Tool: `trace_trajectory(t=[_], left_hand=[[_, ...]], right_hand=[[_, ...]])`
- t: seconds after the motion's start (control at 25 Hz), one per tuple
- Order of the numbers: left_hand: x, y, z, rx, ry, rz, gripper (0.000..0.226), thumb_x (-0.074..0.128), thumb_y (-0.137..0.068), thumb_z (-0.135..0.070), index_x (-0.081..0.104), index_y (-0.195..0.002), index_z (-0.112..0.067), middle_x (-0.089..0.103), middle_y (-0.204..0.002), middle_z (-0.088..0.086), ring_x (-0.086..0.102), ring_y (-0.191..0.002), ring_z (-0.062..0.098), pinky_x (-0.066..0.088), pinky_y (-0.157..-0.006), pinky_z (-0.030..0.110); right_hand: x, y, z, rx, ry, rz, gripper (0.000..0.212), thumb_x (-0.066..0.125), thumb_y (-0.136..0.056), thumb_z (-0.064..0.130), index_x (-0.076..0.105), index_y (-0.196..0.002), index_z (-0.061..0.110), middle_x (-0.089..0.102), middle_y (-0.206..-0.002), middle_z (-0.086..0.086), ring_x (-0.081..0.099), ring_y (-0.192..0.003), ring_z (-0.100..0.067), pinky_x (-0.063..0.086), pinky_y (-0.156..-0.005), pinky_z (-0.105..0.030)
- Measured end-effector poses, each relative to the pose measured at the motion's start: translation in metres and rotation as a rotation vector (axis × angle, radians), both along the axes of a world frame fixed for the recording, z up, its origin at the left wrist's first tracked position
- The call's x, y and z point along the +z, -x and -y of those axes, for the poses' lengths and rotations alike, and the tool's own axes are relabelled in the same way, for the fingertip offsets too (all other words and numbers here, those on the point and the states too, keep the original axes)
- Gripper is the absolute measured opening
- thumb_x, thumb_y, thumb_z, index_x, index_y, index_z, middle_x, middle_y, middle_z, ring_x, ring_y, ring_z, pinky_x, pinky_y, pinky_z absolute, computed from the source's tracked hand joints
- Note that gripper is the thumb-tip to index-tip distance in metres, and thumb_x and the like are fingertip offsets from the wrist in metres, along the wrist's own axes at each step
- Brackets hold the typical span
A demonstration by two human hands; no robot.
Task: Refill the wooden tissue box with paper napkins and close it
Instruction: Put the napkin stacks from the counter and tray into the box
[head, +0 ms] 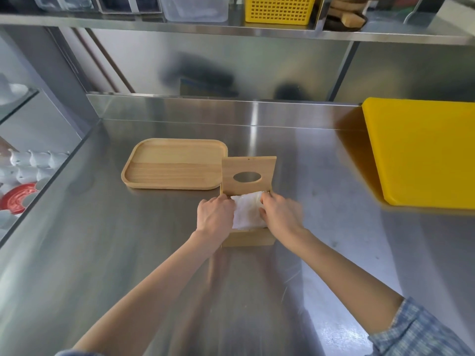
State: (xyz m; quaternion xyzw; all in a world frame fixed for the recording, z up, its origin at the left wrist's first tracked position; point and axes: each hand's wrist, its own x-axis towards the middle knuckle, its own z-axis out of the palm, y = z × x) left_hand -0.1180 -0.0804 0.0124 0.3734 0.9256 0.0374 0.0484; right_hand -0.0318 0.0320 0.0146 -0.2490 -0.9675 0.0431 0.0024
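Note:
The wooden tissue box stands on the steel counter in the middle of the view. Its lid, with an oval slot, is raised upright at the far side. A stack of white paper napkins lies in the box's open top. My left hand grips the stack's left edge and my right hand grips its right edge, fingers curled over the napkins. The hands hide the box's side walls.
An empty wooden tray lies just left of the box, touching its lid corner. A thick yellow board lies at the right. A shelf above holds a yellow basket and clear bins. White cups sit below at left.

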Motion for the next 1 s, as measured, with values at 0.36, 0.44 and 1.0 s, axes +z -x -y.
trace_trajectory(t=[0.36,0.44,1.0], left_hand=[[-0.010,0.007,-0.008,-0.075,0.113,-0.079,0.023,0.051,-0.089,-0.010,0.055,-0.111,-0.014,0.059,-0.115,0.002,0.062,-0.099,0.022,0.029,-0.068,0.026],[-0.008,0.007,-0.007,-0.069,0.086,-0.075,0.025,0.050,-0.090,-0.012,0.049,-0.115,-0.012,0.057,-0.119,0.002,0.063,-0.098,0.023,0.029,-0.066,0.027],[0.004,0.003,0.002,-0.224,0.143,-0.045,0.029,0.041,-0.093,-0.021,0.057,-0.117,-0.016,0.057,-0.124,0.000,0.045,-0.120,0.020,0.023,-0.102,0.033]], right_hand=[[-0.008,0.014,0.003,0.004,-0.060,0.118,0.022,0.048,-0.086,-0.002,0.054,-0.106,0.007,0.067,-0.109,-0.008,0.065,-0.097,-0.032,0.031,-0.061,-0.030],[-0.007,0.014,0.004,-0.006,-0.043,0.100,0.022,0.049,-0.087,0.000,0.052,-0.107,0.007,0.066,-0.110,-0.008,0.065,-0.097,-0.032,0.032,-0.061,-0.030],[0.006,0.006,0.006,0.231,-0.046,0.080,0.027,0.048,-0.086,0.001,0.058,-0.107,0.013,0.061,-0.112,-0.002,0.055,-0.107,-0.021,0.030,-0.091,-0.032]])
